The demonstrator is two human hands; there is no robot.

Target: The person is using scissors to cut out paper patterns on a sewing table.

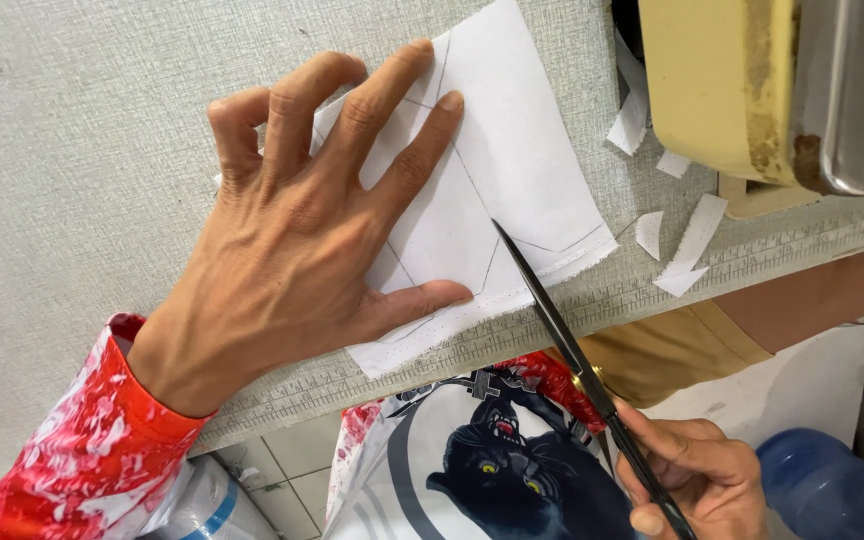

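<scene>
My left hand [297, 235] lies flat with spread fingers on a white piece of fabric [512, 165] marked with thin pencil lines, pinning it to the grey table [82, 150]. My right hand [687, 475], below the table edge, grips black scissors [577, 355] with a brass pivot. The blades point up and left. Their tip rests on the fabric near a drawn corner, close to my left thumb.
Small white fabric scraps [687, 250] lie by the ruler strip [812, 245] along the table edge. A yellowish machine with a metal part [752, 90] sits at the top right. Another person's arm [822, 295] reaches in from the right. A blue jug [827, 490] stands on the floor.
</scene>
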